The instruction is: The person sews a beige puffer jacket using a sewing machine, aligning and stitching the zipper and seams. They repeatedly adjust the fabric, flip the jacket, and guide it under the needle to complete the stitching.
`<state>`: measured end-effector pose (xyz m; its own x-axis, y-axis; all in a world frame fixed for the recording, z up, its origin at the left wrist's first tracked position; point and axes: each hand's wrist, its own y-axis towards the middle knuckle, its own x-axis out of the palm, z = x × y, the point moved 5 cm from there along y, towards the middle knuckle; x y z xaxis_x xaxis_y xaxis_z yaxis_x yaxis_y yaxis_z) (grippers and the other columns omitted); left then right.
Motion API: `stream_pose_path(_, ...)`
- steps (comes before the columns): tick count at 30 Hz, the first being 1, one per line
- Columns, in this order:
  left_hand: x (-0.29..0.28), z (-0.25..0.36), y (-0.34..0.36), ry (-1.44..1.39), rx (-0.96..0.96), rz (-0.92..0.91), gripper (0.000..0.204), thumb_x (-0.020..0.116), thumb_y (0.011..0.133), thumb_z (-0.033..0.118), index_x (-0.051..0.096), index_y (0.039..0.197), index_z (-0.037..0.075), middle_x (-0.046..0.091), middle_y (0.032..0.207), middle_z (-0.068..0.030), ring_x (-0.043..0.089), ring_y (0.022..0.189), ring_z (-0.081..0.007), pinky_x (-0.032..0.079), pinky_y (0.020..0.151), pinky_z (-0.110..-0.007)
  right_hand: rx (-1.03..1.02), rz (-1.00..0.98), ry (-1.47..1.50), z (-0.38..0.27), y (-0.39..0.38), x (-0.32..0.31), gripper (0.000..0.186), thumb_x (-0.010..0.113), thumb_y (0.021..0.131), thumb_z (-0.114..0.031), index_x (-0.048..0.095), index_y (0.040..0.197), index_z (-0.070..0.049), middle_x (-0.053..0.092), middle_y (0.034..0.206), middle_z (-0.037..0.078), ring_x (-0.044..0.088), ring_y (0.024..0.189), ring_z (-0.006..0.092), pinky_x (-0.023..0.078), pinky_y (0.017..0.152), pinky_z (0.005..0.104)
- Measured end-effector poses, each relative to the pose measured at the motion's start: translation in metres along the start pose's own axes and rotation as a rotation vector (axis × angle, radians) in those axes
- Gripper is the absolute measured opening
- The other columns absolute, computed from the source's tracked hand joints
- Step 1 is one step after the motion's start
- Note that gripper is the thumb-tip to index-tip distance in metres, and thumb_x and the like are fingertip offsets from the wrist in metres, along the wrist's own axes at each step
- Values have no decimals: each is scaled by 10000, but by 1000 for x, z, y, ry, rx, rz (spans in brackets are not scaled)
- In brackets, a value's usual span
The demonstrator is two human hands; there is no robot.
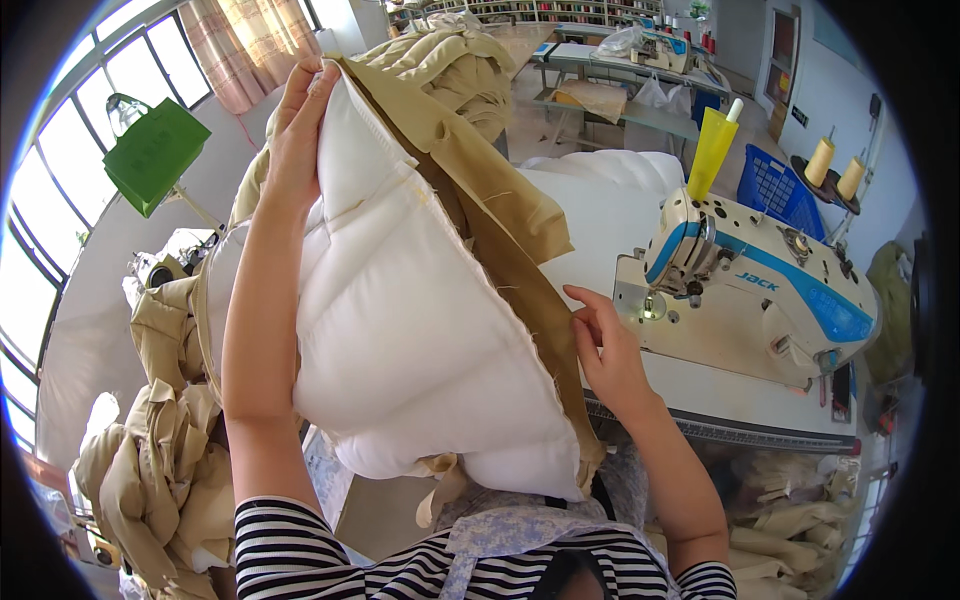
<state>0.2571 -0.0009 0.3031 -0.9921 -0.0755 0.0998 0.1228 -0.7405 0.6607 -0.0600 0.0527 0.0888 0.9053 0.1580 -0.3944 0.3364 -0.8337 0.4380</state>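
My left hand (300, 125) is raised and pinches the top corner of a padded garment piece. Its white quilted side (400, 330) faces me and hangs down to my lap. Along the right edge runs a khaki fabric strip (500, 270) with a raw, frayed seam and loose threads. My right hand (612, 360) is beside the lower part of that strip, fingers loosely bent and apart. Whether its fingertips touch the cloth is hard to tell. No thing shows in that hand.
A white and blue sewing machine (760, 285) stands on the table at right, with a yellow holder (712, 150), thread cones (820, 162) and a blue basket (785, 190) behind. Khaki garments (165, 470) are heaped at left. A green bag (155, 155) hangs over a lamp.
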Motion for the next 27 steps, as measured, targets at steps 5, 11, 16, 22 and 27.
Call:
stream_pose_path(5, 24, -23, 5, -53, -49, 24, 146, 613, 1012, 274, 610, 1093, 153, 649, 889, 67, 604, 751, 4, 491, 624, -167, -279, -30, -240, -6, -28, -4, 320, 530, 932, 9, 604, 1233, -74, 629, 982, 127, 646, 777, 302, 532, 719, 361)
stream_pose_path(11, 34, -14, 12, 13, 13, -69, 142, 630, 1002, 250, 618, 1084, 135, 649, 901, 63, 584, 765, 10, 469, 629, -163, -99, -95, -37, -1, -42, -3, 168, 651, 913, -149, 664, 892, 17, 608, 954, 115, 617, 740, 285, 509, 657, 350)
stream_pose_path(16, 25, 5, 20, 113, 16, -137, 126, 677, 970, 204, 644, 1051, 114, 655, 922, 57, 577, 804, -1, 466, 687, -169, 25, -52, -110, -14, -56, -13, 319, 755, 862, -245, 632, 762, 32, 603, 837, 102, 575, 631, 256, 480, 588, 331)
stream_pose_path(22, -7, -11, 7, 238, -91, -226, 150, 704, 950, 217, 660, 1044, 107, 663, 933, 57, 592, 844, -17, 467, 733, -176, -106, 181, -359, -54, -73, -66, 269, 710, 892, -191, 612, 743, 10, 558, 760, 87, 551, 582, 236, 449, 507, 340)
stream_pose_path(27, 25, 10, 47, 938, -56, -418, 159, 697, 955, 226, 678, 1031, 87, 639, 889, 63, 576, 848, -21, 449, 755, -173, -128, -325, -45, -87, -76, 4, 259, 667, 928, -181, 577, 761, -5, 508, 760, 94, 544, 624, 240, 454, 569, 314)
